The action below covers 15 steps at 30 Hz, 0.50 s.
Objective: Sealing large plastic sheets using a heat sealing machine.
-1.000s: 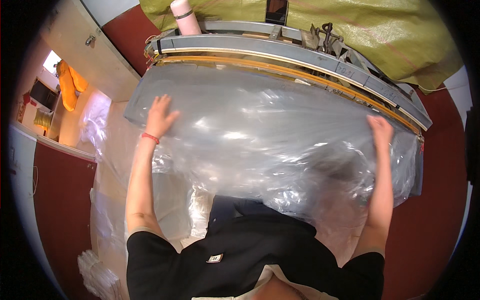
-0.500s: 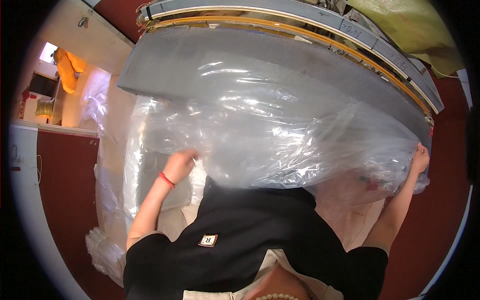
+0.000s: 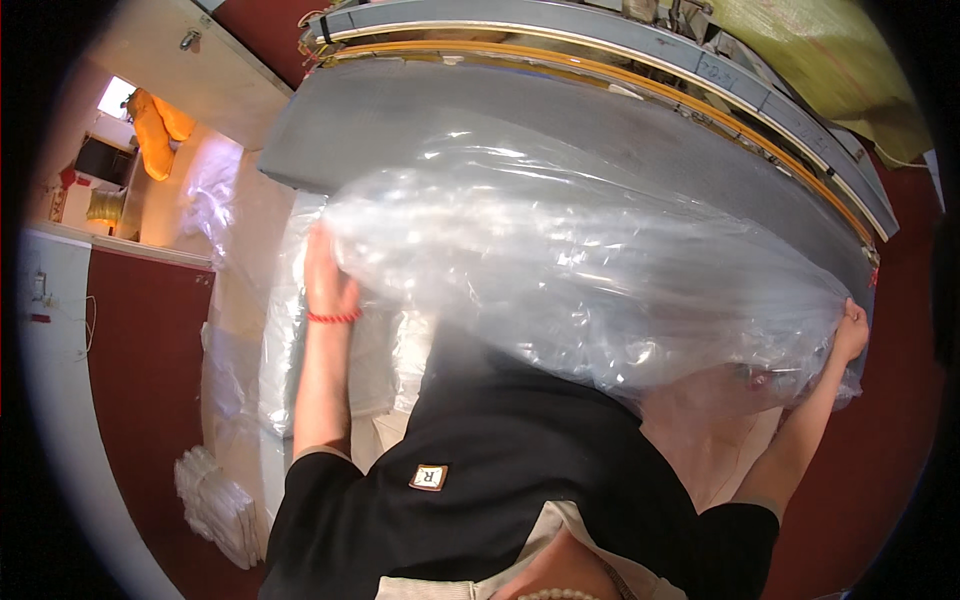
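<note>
A large sheet of clear plastic film (image 3: 600, 250) stretches in loose, shiny folds over the front of the grey padded work surface (image 3: 420, 100) and in front of my body. At its right end my right hand (image 3: 851, 331) is closed on the film's edge, fingers pinched together. My left hand (image 3: 328, 275), with a red bracelet (image 3: 334, 317) on the wrist, reaches up to the left end of the film. Its fingers are stretched out and slightly blurred, the thumb standing apart, against or right beside the film's edge.
Behind the padded surface runs a long machine bar (image 3: 560, 25) with an orange strip (image 3: 560, 52). A yellow-green sack (image 3: 810, 60) lies at the back right. Folded clear plastic (image 3: 215, 505) rests on the floor at lower left. A cabinet door (image 3: 190, 75) stands open at upper left.
My left hand has moved up and leftward, its fingers straightening. The film's left end now spreads to that hand. My right hand keeps its pinch with little movement.
</note>
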Each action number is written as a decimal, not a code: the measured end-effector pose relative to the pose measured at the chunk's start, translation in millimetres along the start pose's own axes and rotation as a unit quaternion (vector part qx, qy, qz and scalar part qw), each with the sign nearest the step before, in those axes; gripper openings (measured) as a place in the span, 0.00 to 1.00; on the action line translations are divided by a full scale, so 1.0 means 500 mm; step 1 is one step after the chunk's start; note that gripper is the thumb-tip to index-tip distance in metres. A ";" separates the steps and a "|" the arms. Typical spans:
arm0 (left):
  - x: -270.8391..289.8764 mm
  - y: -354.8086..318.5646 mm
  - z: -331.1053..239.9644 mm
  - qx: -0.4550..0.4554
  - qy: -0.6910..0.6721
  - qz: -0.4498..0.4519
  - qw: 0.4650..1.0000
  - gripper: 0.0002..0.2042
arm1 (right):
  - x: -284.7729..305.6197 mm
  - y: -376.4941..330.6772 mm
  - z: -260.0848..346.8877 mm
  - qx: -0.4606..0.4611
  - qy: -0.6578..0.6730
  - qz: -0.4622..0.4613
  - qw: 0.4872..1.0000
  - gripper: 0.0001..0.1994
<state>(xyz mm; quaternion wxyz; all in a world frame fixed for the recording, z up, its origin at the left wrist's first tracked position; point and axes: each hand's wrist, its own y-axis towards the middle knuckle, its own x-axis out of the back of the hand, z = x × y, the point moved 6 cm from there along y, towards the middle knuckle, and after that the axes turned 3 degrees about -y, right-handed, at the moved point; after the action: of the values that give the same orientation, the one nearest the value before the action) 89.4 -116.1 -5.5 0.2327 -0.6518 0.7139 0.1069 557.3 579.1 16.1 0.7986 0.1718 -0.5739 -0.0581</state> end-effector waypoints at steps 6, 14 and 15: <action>0.070 0.226 -0.158 -0.106 0.612 0.093 0.779 0.08 | -0.019 0.020 0.003 0.045 0.026 0.000 0.999 0.18; -0.135 0.155 -0.176 -0.308 0.383 0.146 0.859 0.04 | -0.019 0.023 -0.024 0.021 0.002 -0.002 1.000 0.19; -0.176 0.107 -0.143 -0.288 0.502 0.221 0.785 0.03 | -0.021 0.024 -0.035 0.020 0.000 -0.002 1.000 0.19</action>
<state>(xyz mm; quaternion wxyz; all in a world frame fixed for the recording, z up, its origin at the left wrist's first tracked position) 26.7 -64.2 90.0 -0.3870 -0.4742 0.7907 0.0133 568.9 597.0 5.8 0.7951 0.1886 -0.5744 -0.0483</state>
